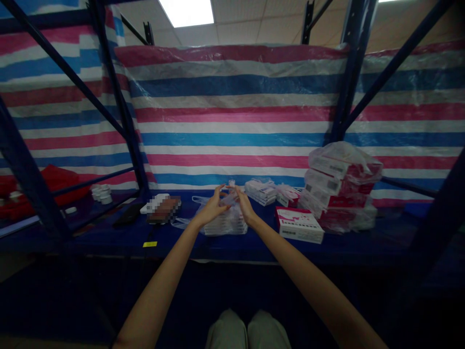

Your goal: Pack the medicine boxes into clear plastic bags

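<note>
A clear plastic bag (235, 213) stands in front of me on the blue shelf, with a stack of flat white boxes (223, 227) showing through it. At the bag's gathered top, my left hand (213, 207) has its thumb and fingers closed on the plastic. From the other side my right hand (246, 207) grips the same top, its fingertips close to the left ones. A twisted tip of plastic sticks up between the fingers. Loose bag handles spread out to the left. Parts of the fingertips are too small to make out.
Right of the bag lie a pink-and-white box (300, 225), bagged small boxes (260, 191) and a tall stack of bagged boxes (339, 186). To the left are a dark flat object (129, 214), white containers (102, 194) and red cloth (60, 182). Blue shelf posts (118, 104) flank both sides.
</note>
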`<state>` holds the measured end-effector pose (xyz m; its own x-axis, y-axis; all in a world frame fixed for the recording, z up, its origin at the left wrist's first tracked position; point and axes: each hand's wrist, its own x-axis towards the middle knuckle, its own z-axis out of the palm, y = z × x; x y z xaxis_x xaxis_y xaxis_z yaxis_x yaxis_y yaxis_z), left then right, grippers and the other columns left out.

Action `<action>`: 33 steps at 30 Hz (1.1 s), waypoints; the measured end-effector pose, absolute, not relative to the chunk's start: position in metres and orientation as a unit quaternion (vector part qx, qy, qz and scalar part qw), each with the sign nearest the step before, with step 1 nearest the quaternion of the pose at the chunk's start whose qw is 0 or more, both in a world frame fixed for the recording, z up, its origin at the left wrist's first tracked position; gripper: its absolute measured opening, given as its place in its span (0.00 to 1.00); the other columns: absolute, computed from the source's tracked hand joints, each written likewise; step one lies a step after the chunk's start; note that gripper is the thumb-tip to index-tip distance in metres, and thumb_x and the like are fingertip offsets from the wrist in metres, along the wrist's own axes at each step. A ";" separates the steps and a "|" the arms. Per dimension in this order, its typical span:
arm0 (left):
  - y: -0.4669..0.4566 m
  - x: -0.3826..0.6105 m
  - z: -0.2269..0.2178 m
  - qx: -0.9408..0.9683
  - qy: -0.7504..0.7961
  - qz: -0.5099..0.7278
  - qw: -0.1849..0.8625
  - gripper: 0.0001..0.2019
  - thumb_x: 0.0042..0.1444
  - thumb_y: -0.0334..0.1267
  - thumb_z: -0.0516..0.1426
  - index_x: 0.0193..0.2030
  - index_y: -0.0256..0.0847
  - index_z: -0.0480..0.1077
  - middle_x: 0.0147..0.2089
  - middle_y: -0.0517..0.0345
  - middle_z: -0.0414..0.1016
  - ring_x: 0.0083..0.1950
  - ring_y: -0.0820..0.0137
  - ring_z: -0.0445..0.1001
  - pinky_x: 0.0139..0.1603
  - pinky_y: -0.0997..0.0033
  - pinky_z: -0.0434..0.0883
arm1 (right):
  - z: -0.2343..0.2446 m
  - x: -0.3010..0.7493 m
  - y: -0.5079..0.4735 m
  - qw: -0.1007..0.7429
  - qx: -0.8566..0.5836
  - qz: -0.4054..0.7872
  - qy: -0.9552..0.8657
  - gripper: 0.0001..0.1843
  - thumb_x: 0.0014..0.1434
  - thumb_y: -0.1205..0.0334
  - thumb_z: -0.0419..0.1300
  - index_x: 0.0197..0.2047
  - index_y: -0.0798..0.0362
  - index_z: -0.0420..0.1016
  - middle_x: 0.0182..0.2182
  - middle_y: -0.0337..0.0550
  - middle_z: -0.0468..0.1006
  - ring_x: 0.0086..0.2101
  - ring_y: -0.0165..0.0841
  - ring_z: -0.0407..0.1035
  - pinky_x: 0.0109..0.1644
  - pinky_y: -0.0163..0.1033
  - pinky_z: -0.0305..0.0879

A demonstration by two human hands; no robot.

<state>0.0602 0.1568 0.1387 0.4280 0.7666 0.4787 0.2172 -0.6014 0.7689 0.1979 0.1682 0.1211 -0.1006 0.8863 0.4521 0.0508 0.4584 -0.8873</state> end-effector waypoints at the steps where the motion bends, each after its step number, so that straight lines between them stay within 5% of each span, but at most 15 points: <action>1: 0.158 0.057 0.138 0.783 0.314 0.407 0.351 0.30 0.46 0.36 0.57 0.57 0.38 0.51 0.47 0.48 0.66 0.44 0.65 0.69 0.41 0.64 0.68 | 0.121 0.199 0.168 0.587 -0.342 0.373 -0.632 0.25 0.58 0.43 0.41 0.46 0.49 0.67 0.43 0.42 0.72 0.45 0.37 0.64 0.48 0.42 0.59; 5: 0.164 0.049 0.138 0.750 0.326 0.402 0.412 0.12 0.45 0.31 0.51 0.39 0.35 0.66 0.30 0.58 0.70 0.31 0.72 0.68 0.34 0.72 0.65 | 0.119 0.201 0.165 0.609 -0.269 0.420 -0.617 0.21 0.53 0.44 0.49 0.39 0.52 0.71 0.37 0.42 0.73 0.38 0.34 0.65 0.45 0.39 0.59; 9: 0.170 0.041 0.141 0.727 0.327 0.404 0.448 0.06 0.43 0.31 0.51 0.23 0.36 0.68 0.25 0.60 0.69 0.30 0.73 0.67 0.36 0.73 0.63 | 0.123 0.208 0.158 0.546 -0.240 0.423 -0.682 0.19 0.57 0.48 0.45 0.29 0.53 0.66 0.30 0.40 0.69 0.35 0.32 0.64 0.44 0.38 0.59; 16: 0.171 0.032 0.141 0.677 0.311 0.367 0.557 0.12 0.48 0.43 0.52 0.25 0.35 0.70 0.24 0.58 0.72 0.28 0.72 0.67 0.35 0.72 0.63 | 0.142 0.224 0.142 0.374 -0.325 -0.011 -0.868 0.14 0.62 0.60 0.42 0.34 0.55 0.66 0.36 0.44 0.65 0.36 0.31 0.62 0.45 0.39 0.59; 21: 0.178 0.032 0.138 0.674 0.347 0.380 0.530 0.21 0.49 0.52 0.52 0.25 0.33 0.70 0.21 0.56 0.71 0.23 0.74 0.65 0.29 0.73 0.62 | 0.146 0.217 0.138 0.196 -0.320 -0.272 -0.886 0.11 0.59 0.69 0.46 0.38 0.59 0.69 0.37 0.51 0.66 0.43 0.38 0.60 0.44 0.40 0.59; 27: 0.181 0.033 0.138 0.734 0.326 0.333 0.495 0.11 0.39 0.36 0.60 0.32 0.33 0.74 0.27 0.55 0.75 0.28 0.72 0.69 0.32 0.74 0.65 | 0.135 0.209 0.141 0.146 -0.337 -0.355 -0.860 0.19 0.59 0.68 0.47 0.54 0.64 0.62 0.46 0.56 0.66 0.43 0.41 0.62 0.40 0.42 0.60; 33: 0.184 0.033 0.137 0.784 0.388 0.344 0.340 0.09 0.46 0.36 0.56 0.29 0.32 0.75 0.25 0.55 0.74 0.25 0.73 0.68 0.28 0.75 0.64 | 0.132 0.210 0.142 0.184 -0.331 -0.313 -0.871 0.19 0.60 0.69 0.45 0.54 0.61 0.62 0.53 0.57 0.62 0.51 0.43 0.57 0.45 0.46 0.59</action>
<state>0.0334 0.1844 0.1374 0.4619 0.8433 0.2747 0.3752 -0.4664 0.8010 0.2096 0.1417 0.1323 -0.7132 0.4613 0.5277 0.6917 0.5852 0.4233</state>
